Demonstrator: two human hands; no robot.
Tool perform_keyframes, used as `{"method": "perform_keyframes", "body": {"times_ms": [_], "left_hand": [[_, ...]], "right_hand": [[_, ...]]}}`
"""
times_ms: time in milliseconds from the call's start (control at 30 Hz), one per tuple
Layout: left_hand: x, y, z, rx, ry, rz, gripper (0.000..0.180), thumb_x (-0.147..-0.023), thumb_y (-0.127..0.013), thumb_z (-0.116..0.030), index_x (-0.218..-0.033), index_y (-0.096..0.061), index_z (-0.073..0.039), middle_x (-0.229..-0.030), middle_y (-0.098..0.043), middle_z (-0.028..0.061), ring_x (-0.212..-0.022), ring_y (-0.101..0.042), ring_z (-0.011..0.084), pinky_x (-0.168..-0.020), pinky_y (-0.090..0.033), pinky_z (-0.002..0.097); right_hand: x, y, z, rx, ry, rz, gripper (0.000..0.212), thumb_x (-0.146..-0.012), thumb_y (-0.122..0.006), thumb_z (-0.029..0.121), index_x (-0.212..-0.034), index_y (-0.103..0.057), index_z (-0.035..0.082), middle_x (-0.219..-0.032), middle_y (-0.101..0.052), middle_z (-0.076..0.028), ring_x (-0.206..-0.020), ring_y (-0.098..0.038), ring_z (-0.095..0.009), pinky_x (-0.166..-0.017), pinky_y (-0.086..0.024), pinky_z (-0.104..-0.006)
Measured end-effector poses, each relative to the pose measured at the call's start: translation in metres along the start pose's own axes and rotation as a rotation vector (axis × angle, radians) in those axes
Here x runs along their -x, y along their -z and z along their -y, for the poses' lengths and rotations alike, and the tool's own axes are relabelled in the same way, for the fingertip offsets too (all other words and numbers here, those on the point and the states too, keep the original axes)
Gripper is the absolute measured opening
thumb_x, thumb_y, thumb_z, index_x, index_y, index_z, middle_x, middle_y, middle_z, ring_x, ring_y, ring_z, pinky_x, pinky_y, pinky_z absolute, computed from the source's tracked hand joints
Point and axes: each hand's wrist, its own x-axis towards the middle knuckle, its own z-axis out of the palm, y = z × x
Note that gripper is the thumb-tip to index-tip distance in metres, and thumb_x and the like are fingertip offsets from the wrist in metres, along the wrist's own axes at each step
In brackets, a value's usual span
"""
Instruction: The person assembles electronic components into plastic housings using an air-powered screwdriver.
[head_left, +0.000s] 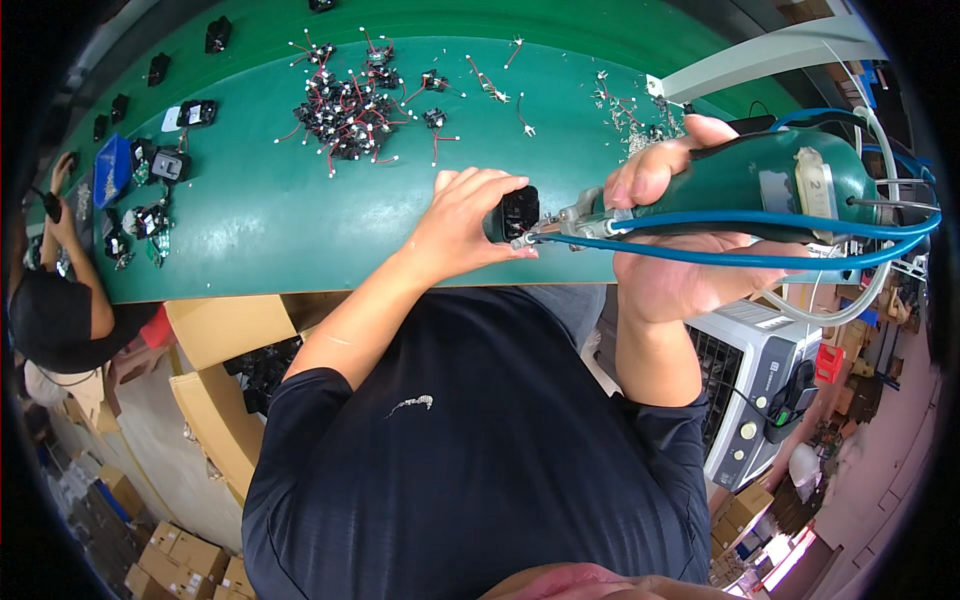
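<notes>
My left hand (pixel 462 218) holds a small black plastic housing (pixel 520 208) against the green worktop (pixel 330 235), thumb and fingers gripping its left side. In my right hand (pixel 665 280) lies a thick green power screwdriver (pixel 715 180), fingers wrapped around its body. Two blue air hoses run along the tool. Its metal and clear-plastic nose (pixel 575 222) points left and meets the near right part of the housing. Whether the tip touches a screw is too small to tell.
Black parts with red wires (pixel 350 115) lie heaped beyond my left hand. Small pale pieces (pixel 635 130) are scattered at the far right. A blue bin (pixel 112 170) stands at left, near another person (pixel 60 320). A white metal arm (pixel 770 62) crosses the right corner; cardboard boxes (pixel 230 330) stand below.
</notes>
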Motion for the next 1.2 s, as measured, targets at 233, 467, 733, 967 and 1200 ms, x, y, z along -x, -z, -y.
{"method": "perform_keyframes", "body": {"times_ms": [233, 467, 733, 967, 1200], "left_hand": [[0.001, 0.000, 0.000, 0.006, -0.005, -0.010, 0.089, -0.061, -0.098, -0.041, -0.137, -0.063, -0.010, -0.122, -0.069, 0.0072, -0.112, -0.063, 0.0262, -0.094, -0.039, 0.0392], [-0.001, 0.001, -0.002, 0.017, 0.023, 0.016, 0.088, -0.061, -0.099, -0.039, -0.136, -0.064, -0.010, -0.124, -0.070, 0.0071, -0.113, -0.064, 0.0268, -0.098, -0.040, 0.0393], [0.002, 0.001, 0.000, 0.007, 0.017, 0.011, 0.087, -0.060, -0.099, -0.038, -0.135, -0.064, -0.009, -0.125, -0.069, 0.0088, -0.115, -0.063, 0.0278, -0.098, -0.039, 0.0397], [0.000, -0.001, 0.000, 0.025, 0.006, 0.000, 0.085, -0.063, -0.096, -0.045, -0.134, -0.065, -0.010, -0.125, -0.068, 0.0053, -0.113, -0.062, 0.0260, -0.097, -0.038, 0.0393], [-0.002, 0.002, -0.001, 0.026, 0.002, -0.005, 0.084, -0.064, -0.095, -0.045, -0.134, -0.064, -0.011, -0.124, -0.068, 0.0057, -0.114, -0.061, 0.0263, -0.097, -0.038, 0.0396]], "right_hand": [[0.001, -0.002, -0.005, -0.041, 0.006, -0.046, 0.124, -0.073, -0.035, 0.105, -0.129, -0.054, -0.005, -0.079, -0.064, -0.013, -0.067, -0.062, -0.022, -0.061, -0.053, -0.0336], [0.001, -0.005, -0.012, 0.120, -0.035, -0.175, 0.118, -0.080, -0.032, 0.102, -0.131, -0.053, -0.003, -0.082, -0.061, -0.011, -0.067, -0.058, -0.021, -0.061, -0.051, -0.0343], [-0.044, -0.010, 0.038, -0.054, 0.121, 0.210, 0.123, -0.081, -0.032, 0.101, -0.143, -0.050, -0.004, -0.085, -0.061, -0.009, -0.071, -0.059, -0.020, -0.064, -0.051, -0.0369], [-0.018, -0.022, -0.009, 0.091, 0.016, -0.111, 0.122, -0.082, -0.023, 0.101, -0.135, -0.053, -0.005, -0.080, -0.061, -0.011, -0.065, -0.058, -0.021, -0.061, -0.051, -0.0329], [-0.011, -0.021, -0.018, 0.089, -0.059, -0.241, 0.126, -0.078, -0.021, 0.104, -0.133, -0.054, -0.005, -0.077, -0.061, -0.012, -0.063, -0.058, -0.022, -0.060, -0.051, -0.0323]]}}
